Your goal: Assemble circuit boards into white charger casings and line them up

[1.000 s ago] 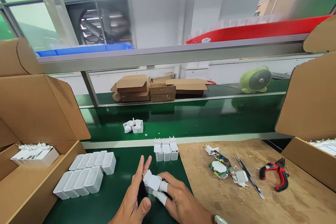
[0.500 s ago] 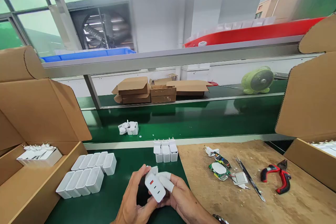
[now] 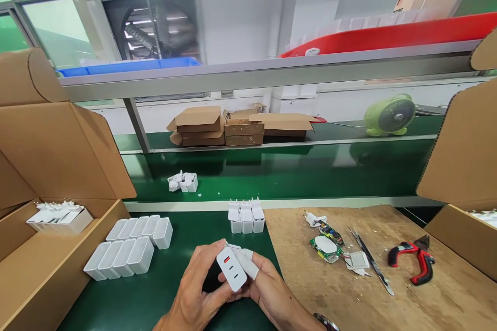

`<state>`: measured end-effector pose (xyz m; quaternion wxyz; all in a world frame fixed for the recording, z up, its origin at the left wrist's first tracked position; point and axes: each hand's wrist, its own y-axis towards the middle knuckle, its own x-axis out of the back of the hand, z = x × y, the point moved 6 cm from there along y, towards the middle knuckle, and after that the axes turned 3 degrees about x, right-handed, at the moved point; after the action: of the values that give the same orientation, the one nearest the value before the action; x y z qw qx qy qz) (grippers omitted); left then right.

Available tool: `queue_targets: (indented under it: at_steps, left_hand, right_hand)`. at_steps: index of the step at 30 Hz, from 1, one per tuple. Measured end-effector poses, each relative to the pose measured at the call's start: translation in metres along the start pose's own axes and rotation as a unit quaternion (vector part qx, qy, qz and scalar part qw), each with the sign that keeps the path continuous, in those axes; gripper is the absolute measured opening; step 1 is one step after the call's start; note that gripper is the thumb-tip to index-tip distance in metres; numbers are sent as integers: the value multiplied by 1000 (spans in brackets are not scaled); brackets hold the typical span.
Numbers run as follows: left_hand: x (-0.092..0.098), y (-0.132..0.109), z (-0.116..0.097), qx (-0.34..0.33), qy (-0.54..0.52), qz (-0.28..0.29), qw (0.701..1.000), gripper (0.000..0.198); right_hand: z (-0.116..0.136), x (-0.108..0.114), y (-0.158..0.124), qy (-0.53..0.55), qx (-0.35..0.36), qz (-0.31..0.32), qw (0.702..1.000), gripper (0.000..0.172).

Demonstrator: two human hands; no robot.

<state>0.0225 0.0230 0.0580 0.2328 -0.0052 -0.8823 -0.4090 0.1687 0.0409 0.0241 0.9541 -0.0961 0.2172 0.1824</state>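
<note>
The fingers of both hands grasp a white USB charger (image 3: 231,269), held just above the green bench mat (image 3: 186,232), its port face tipped up toward the head. The left hand (image 3: 194,284) grips its left side; the right hand (image 3: 274,292), with white finger coverings (image 3: 249,265) on its fingers, presses the upper right. Those coverings could slip on the smooth casing, and a loose grip might drop the charger; a thumb sliding across the ports could smudge that face. The far side is hidden.

Just beyond stand three white chargers (image 3: 247,218), which a forward reach could knock over. To the left, two rows of white shells (image 3: 123,258) stand between the hands and an open cardboard box (image 3: 23,279). Rightward, a swinging forearm might catch the circuit board (image 3: 326,247), the pointed tweezers (image 3: 370,259) or the red-handled cutters (image 3: 423,266) on the brown board (image 3: 341,300).
</note>
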Motion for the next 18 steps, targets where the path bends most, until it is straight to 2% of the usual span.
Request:
queue_targets:
  at_steps: [4, 7, 9, 11, 13, 18]
  left_hand:
    - [1, -1, 0, -6, 7, 12, 1000, 57]
    - [-3, -7, 9, 37, 43, 44, 997, 76]
    - [-8, -14, 19, 84, 56, 71, 992, 91]
    - [-14, -21, 28, 117, 48, 97, 987, 95]
    - [-18, -24, 33, 117, 41, 113, 986, 91]
    - [-18, -22, 25, 20, 94, 112, 989, 74]
  right_hand:
    - [0, 5, 4, -30, 15, -10, 999, 62]
    - [11, 14, 5, -138, 94, -56, 984, 50]
    - [22, 18, 0, -275, 154, -87, 945, 34]
    - [26, 19, -6, -416, 174, -96, 887, 21]
    - [24, 22, -9, -497, 158, -93, 848, 24]
    - [18, 26, -8, -514, 134, -88, 843, 45]
